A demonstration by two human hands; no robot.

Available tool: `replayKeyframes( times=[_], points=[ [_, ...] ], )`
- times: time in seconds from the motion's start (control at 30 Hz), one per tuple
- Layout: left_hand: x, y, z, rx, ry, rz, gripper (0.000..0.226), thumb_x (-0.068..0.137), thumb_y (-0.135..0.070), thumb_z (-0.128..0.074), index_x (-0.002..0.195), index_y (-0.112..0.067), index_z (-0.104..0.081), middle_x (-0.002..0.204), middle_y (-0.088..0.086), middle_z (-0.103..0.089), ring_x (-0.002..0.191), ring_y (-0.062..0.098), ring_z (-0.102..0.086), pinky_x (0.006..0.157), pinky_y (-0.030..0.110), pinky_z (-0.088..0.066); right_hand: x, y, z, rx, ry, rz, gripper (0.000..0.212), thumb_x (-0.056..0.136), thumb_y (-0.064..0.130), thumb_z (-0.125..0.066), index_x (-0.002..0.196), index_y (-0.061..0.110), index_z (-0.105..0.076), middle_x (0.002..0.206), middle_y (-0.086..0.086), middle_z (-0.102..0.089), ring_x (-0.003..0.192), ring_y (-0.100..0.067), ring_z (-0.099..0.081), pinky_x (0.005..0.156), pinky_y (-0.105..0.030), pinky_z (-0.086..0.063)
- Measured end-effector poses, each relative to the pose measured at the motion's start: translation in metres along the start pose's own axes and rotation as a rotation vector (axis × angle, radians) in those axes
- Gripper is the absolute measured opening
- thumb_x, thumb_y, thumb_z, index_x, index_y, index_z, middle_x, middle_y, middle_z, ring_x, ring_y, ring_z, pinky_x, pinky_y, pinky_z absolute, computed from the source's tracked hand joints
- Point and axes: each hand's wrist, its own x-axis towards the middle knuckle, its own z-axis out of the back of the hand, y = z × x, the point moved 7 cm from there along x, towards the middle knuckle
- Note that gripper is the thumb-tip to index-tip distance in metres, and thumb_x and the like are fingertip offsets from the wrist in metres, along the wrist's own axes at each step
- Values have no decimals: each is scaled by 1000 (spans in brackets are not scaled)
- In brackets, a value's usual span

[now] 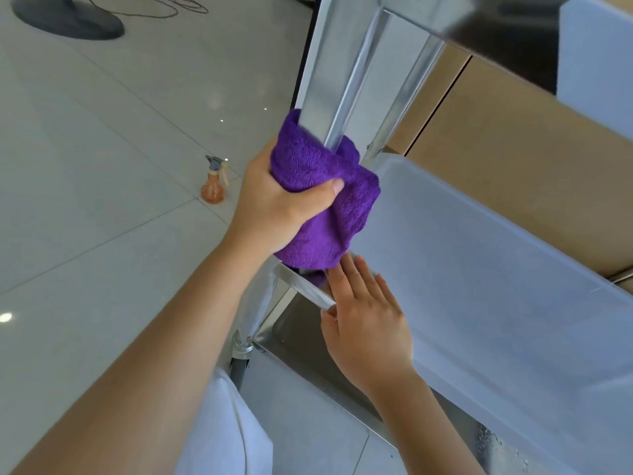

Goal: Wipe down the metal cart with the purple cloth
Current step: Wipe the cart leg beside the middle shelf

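Note:
The metal cart (346, 63) fills the right half of the view, its shiny corner post running from the top down to the middle shelf. The purple cloth (318, 186) is wrapped around that post just above the shelf rim. My left hand (274, 204) grips the cloth around the post, thumb across the front. My right hand (366, 320) lies with straight fingers against the shelf's metal rim (308, 289), fingertips just under the cloth's lower edge.
A translucent white plastic bin (496, 269) sits on the middle shelf, with cardboard boxes (513, 159) behind it. An orange spray bottle (213, 186) stands on the tiled floor to the left. A dark round stand base (68, 18) with cables is at the far left. A caster (239, 365) shows below.

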Motion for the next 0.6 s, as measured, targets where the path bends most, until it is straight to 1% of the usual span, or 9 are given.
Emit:
replayKeyframes(
  times=[0.07, 0.17, 0.23, 0.3, 0.33, 0.4, 0.47, 0.53, 0.6],
  points=[
    [-5, 5, 3, 16, -32, -6, 31, 57, -36, -72, 83, -27, -58, 74, -14, -65, 73, 2, -64, 67, 17, -50, -1, -1, 1, -17, -18, -11, 57, 74, 19, -56, 130, 5, -55, 133, -12, -56, 122, -28, -54, 101, -41, -37],
    [-15, 16, 6, 41, -59, 5, 36, 58, -37, -73, 88, -27, -57, 80, -13, -65, 76, -1, -64, 69, 12, -48, -2, -1, 0, -39, -29, -23, 57, 73, 21, -55, 128, 2, -56, 131, -15, -57, 120, -28, -55, 100, -40, -37],
    [-22, 21, 7, 70, -82, 10, 39, 59, -33, -76, 92, -30, -55, 81, -19, -66, 80, -5, -63, 70, 8, -47, -2, -2, -2, -59, -21, -24, 57, 74, 21, -59, 128, 1, -56, 131, -16, -56, 121, -28, -55, 100, -39, -36],
    [-26, 21, 9, 97, -125, -8, 42, 60, -29, -77, 93, -34, -52, 80, -28, -65, 81, -10, -62, 69, 5, -45, -1, -3, -3, -82, -18, -28, 59, 73, 21, -68, 128, 1, -57, 131, -15, -57, 120, -27, -56, 99, -38, -36],
    [-27, 21, 10, 108, -144, -12, 41, 61, -28, -77, 92, -35, -52, 80, -26, -65, 80, -11, -61, 69, 4, -45, 0, -3, -3, -87, -18, -33, 61, 71, 21, -72, 127, 1, -57, 130, -15, -58, 119, -27, -57, 98, -38, -37],
    [-27, 17, 9, 149, -171, -19, 37, 65, -24, -78, 89, -33, -51, 79, -19, -61, 74, -10, -60, 65, 4, -44, 1, -3, -2, -77, -21, -33, 63, 67, 20, -75, 125, 1, -59, 129, -14, -59, 118, -26, -58, 97, -38, -40],
    [-25, 6, 8, 201, -201, -50, 38, 67, -22, -81, 89, -26, -50, 76, -17, -58, 68, -9, -58, 61, 4, -42, 2, -2, -1, -63, -25, -23, 64, 65, 18, -75, 124, 1, -59, 128, -14, -59, 117, -26, -58, 96, -38, -44],
    [-17, -14, 4, 220, -217, -81, 43, 66, -27, -81, 93, -19, -50, 74, -16, -56, 66, -7, -57, 59, 5, -42, 2, -3, 0, -52, -14, -22, 64, 65, 18, -76, 124, 1, -59, 127, -14, -60, 116, -26, -59, 94, -38, -46],
    [-2, -41, -2, 215, -226, -119, 45, 66, -30, -79, 97, -16, -51, 76, -16, -56, 66, -6, -56, 60, 6, -42, 1, -4, 0, -43, 8, -32, 66, 62, 19, -78, 123, -1, -60, 125, -15, -61, 114, -27, -61, 92, -38, -48]
  ],
)
